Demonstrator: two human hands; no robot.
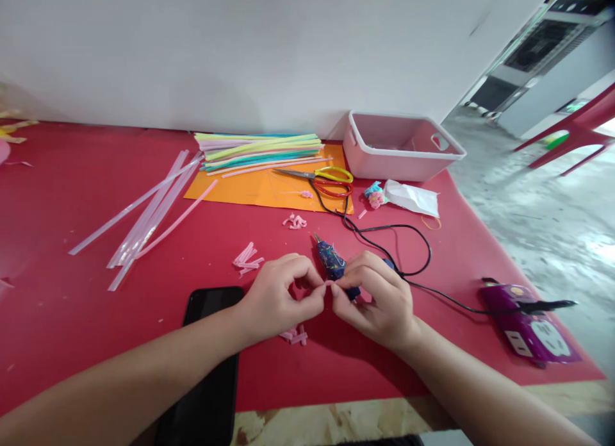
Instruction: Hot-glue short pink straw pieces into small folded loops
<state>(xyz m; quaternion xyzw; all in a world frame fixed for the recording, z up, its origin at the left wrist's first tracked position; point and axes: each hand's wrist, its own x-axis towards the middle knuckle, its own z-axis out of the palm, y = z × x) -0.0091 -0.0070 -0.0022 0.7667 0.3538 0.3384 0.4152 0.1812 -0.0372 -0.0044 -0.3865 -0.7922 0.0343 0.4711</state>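
Note:
A small pink strip (328,283) is pinched between the fingertips of both my hands, over the red table. My left hand (283,292) grips its left end and my right hand (377,295) its right end; most of the strip is covered by fingers. Just behind my hands lies a dark blue glue gun (330,259), its nozzle pointing away and its handle partly hidden by my right hand. Short pink pieces (247,259) lie beyond my left hand, and more pink pieces (298,336) rest below it. Curled pink bits (295,222) sit farther back.
Coloured pipe cleaners (262,152) and scissors (321,177) lie on an orange sheet (230,191). Glue sticks (154,215) are at left, a phone (211,369) under my left forearm. A pink basket (403,161) stands behind; a black cord (427,241) runs to a purple power strip (523,318).

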